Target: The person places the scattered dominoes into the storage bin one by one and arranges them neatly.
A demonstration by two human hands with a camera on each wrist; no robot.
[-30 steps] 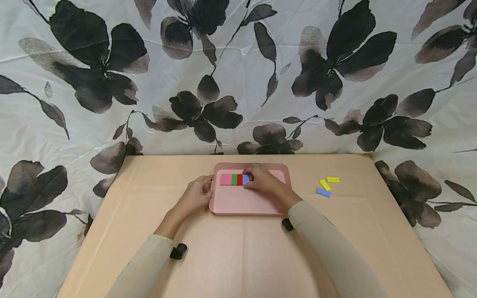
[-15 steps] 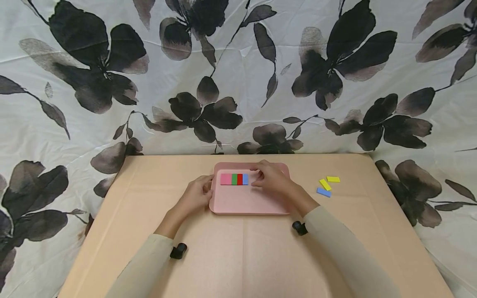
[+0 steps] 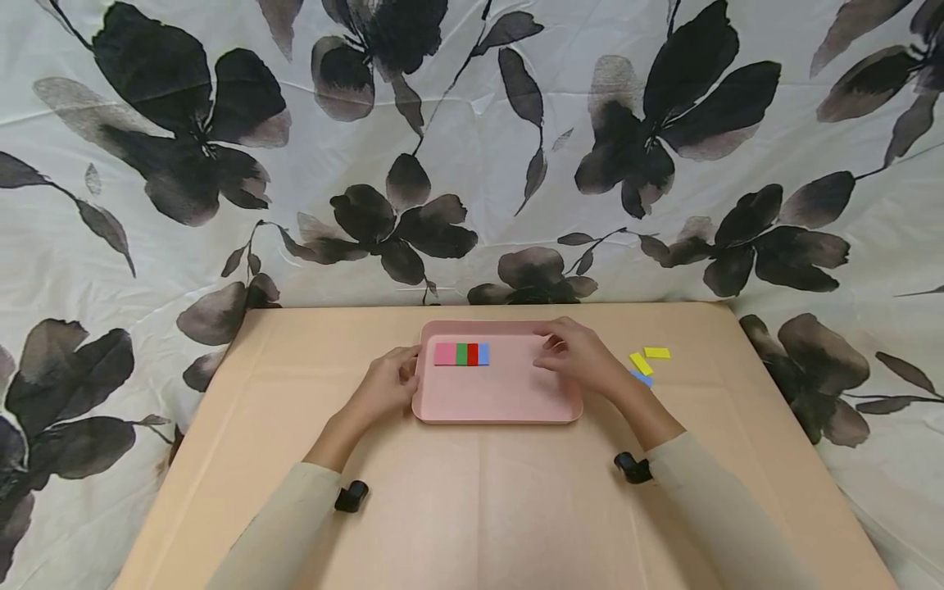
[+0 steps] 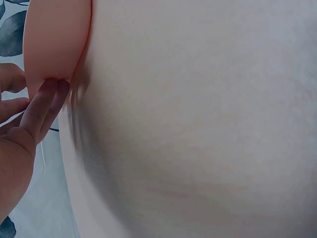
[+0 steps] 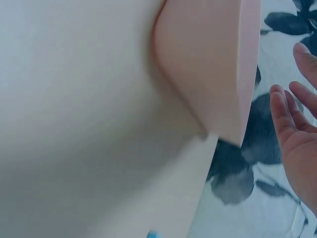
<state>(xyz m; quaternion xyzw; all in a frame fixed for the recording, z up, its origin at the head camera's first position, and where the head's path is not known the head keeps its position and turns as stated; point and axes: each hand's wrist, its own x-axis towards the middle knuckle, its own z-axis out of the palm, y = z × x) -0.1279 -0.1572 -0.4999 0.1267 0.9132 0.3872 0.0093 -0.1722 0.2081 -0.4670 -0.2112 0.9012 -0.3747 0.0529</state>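
A pink tray (image 3: 501, 401) lies on the table. Inside it, a row of small flat tiles sits side by side: a pink tile (image 3: 446, 354), a green tile (image 3: 461, 354), a red tile (image 3: 473, 354) and a blue tile (image 3: 483, 354). My left hand (image 3: 391, 379) holds the tray's left end, its fingertips (image 4: 58, 89) against the wall and rim. Over the tray's right part hovers my right hand (image 3: 578, 356), fingers relaxed with nothing between them, as the right wrist view also shows beside the tray wall (image 5: 208, 64).
Right of the tray lie two loose yellow tiles, one yellow tile (image 3: 656, 353) behind the other yellow tile (image 3: 640, 364), and a loose blue tile (image 3: 644, 378) partly hidden by the right forearm. A floral cloth (image 3: 457, 98) hangs behind the table (image 3: 479, 508).
My right hand has let go of the blue tile at the end of the row and moved right across the tray. The left hand stays at the tray's left end.
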